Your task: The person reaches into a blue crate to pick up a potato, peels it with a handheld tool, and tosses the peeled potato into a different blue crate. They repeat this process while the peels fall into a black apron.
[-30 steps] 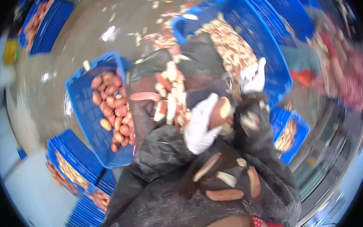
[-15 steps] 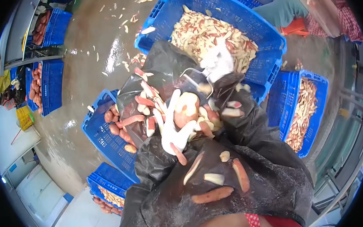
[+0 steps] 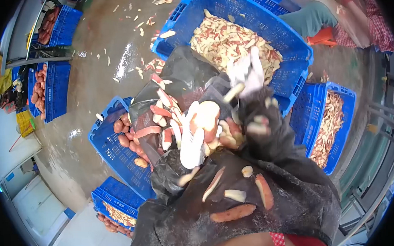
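Observation:
My left hand point(image 3: 192, 145), in a white glove, is closed around a large, partly peeled red-skinned potato point(image 3: 207, 117) above my lap. To its upper right is my right hand point(image 3: 250, 73), also white-gloved and blurred by motion. It grips a peeler whose metal frame shows in the earlier view but is smeared now. A pale strip of peel point(image 3: 234, 92) is beside the right hand. Red and white peelings point(image 3: 160, 110) lie heaped around the potato on the black plastic apron point(image 3: 280, 190), with several loose strips nearer my body.
A big blue crate point(image 3: 297, 42) of peelings stands ahead. At left, another blue crate point(image 3: 114, 160) holds whole potatoes point(image 3: 125, 138). Peel-filled crates stand at right point(image 3: 315, 121) and lower left point(image 3: 113, 189). Another person's leg point(image 3: 311, 16) is at upper right. Scraps litter the wet floor.
My right hand has moved slightly right, away from the potato. My left fingers, spread beside the potato before, now wrap it, and it sits a little higher. A peel near my left wrist has shifted.

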A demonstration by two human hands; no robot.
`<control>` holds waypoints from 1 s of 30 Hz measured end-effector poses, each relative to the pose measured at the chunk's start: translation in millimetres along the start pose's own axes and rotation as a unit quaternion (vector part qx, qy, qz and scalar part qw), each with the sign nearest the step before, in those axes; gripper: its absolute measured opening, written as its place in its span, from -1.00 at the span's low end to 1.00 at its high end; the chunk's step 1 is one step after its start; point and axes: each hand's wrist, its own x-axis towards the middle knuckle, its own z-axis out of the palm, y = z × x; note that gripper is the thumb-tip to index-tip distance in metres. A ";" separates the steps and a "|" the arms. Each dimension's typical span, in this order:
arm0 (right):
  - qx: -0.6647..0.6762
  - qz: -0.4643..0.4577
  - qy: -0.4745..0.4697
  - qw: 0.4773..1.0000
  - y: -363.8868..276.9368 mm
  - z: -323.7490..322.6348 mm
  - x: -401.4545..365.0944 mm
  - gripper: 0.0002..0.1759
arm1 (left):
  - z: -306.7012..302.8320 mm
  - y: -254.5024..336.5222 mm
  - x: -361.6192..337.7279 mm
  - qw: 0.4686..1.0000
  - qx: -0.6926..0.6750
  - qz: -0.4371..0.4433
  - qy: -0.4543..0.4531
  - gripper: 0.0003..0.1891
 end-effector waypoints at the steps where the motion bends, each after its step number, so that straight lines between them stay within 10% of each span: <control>1: 0.052 0.071 0.023 0.996 18.9 26.3 -16.6 -0.49 | -4.8 0.6 -5.2 0.999 -0.033 -0.032 0.000 -0.24; 3: -0.095 0.063 0.047 0.992 39.4 34.9 -26.3 -0.49 | -16.2 -1.7 -18.6 0.993 -0.077 -0.087 0.008 -0.26; 4: -0.065 0.026 0.285 0.956 29.5 40.1 -7.4 -0.46 | -22.0 -2.1 -21.3 0.991 -0.091 -0.099 0.011 -0.26; 7: -0.057 -0.061 0.025 0.996 -1.2 30.0 2.4 -0.48 | -26.0 -6.6 -22.3 0.988 -0.108 -0.109 0.008 -0.29; 11: 0.031 0.078 0.088 0.993 34.9 56.2 -25.7 -0.46 | -28.8 -35.2 -8.8 0.993 0.017 -0.111 -0.035 -0.31; 13: 0.007 0.112 0.094 0.989 34.9 56.0 -23.6 -0.47 | 7.2 8.6 -10.9 0.962 0.212 -0.041 0.168 -0.21; 14: -0.003 0.128 0.104 0.986 35.9 56.8 -25.1 -0.48 | 6.9 28.6 -0.7 0.900 0.412 0.109 0.092 -0.12; 20: -0.179 0.011 0.219 0.959 10.5 34.2 13.7 -0.45 | 6.0 11.9 5.5 0.841 0.508 0.187 0.004 -0.10; 23: 0.050 0.161 0.054 0.984 12.9 74.2 -8.1 -0.52 | 24.5 -2.1 9.0 0.945 0.277 0.175 0.010 -0.09; 27: -0.133 0.091 0.179 0.971 16.4 42.5 16.7 -0.56 | 23.5 20.6 1.9 0.861 0.491 0.129 0.016 -0.06; 30: -0.063 0.078 -0.033 0.994 14.3 66.0 -0.7 -0.53 | 18.1 15.2 7.4 0.884 0.442 0.151 0.017 -0.10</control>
